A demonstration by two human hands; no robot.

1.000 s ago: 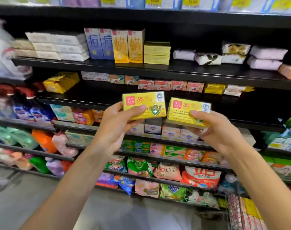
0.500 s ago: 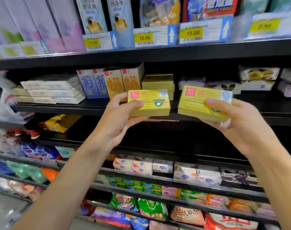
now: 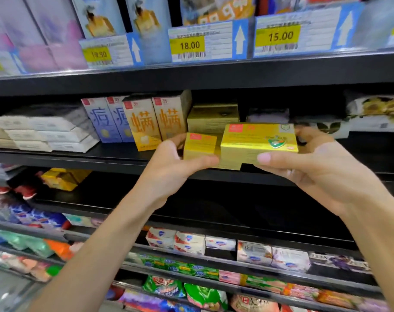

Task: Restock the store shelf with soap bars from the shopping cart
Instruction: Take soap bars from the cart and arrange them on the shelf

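My left hand (image 3: 169, 167) grips a yellow soap box (image 3: 199, 146) by its lower edge. A second yellow soap box (image 3: 256, 144) with a green shield logo sits in my right hand (image 3: 315, 172), thumb under its front edge and fingers behind. Both boxes hover at the front of the black shelf (image 3: 115, 157), side by side and overlapping, the right box partly covering the left one. Right behind them a stack of similar yellow boxes (image 3: 211, 119) stands on that shelf. The shopping cart is out of view.
Tall orange boxes (image 3: 156, 122) and blue boxes (image 3: 107, 120) stand left of the stack, white flat boxes (image 3: 47, 131) further left. Wrapped soaps (image 3: 376, 113) lie to the right. Price tags (image 3: 189, 45) line the shelf above. Lower shelves hold more soap packs (image 3: 187, 242).
Both hands have lifted the boxes up and forward to the shelf edge and brought them together. The view has tilted upward and closer to the shelves.
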